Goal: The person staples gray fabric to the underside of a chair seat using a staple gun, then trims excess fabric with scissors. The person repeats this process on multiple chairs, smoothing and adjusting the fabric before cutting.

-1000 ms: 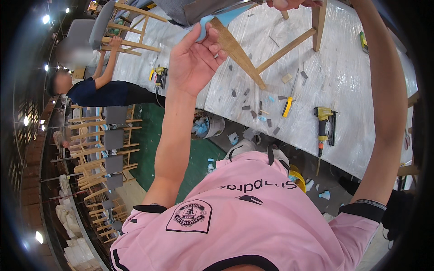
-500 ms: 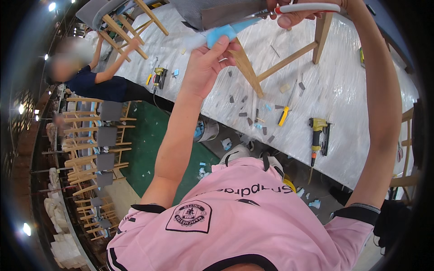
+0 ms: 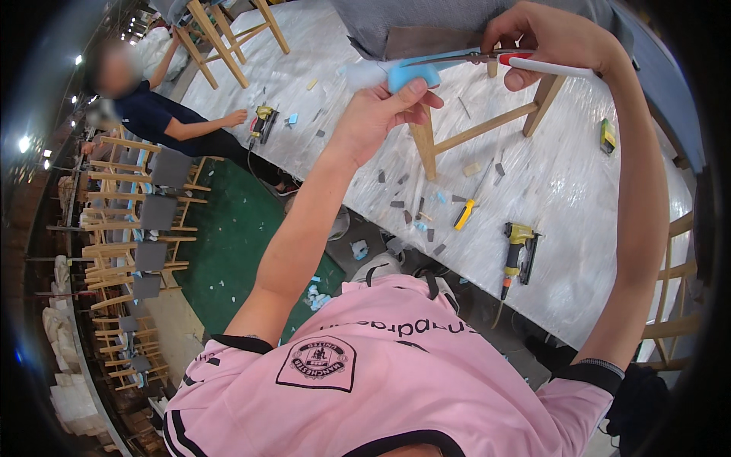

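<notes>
A grey upholstered chair seat (image 3: 449,23) with wooden legs (image 3: 542,105) stands at the far side of the wrapped table. My left hand (image 3: 381,118) pinches a piece of light-blue foam (image 3: 413,76) by the seat's lower edge, with white wadding (image 3: 365,75) beside it. From the right, my right hand (image 3: 544,38) grips scissors (image 3: 506,58) with red-and-white handles. Their blades point left along the blue strip, just under a brownish flap of fabric (image 3: 434,42). Whether the blades are fully closed is hard to see.
Two staple guns (image 3: 519,255) (image 3: 263,123), a yellow-handled tool (image 3: 464,215) and small grey and blue scraps lie on the plastic-covered table (image 3: 365,190). A co-worker (image 3: 167,126) stands at the left by another chair (image 3: 228,38). Stacked chairs (image 3: 156,213) line the left.
The view has shifted slightly. My right hand and the scissors sit lower against the blue foam. The co-worker's nearer hand has left the chair leg and come down near a staple gun.
</notes>
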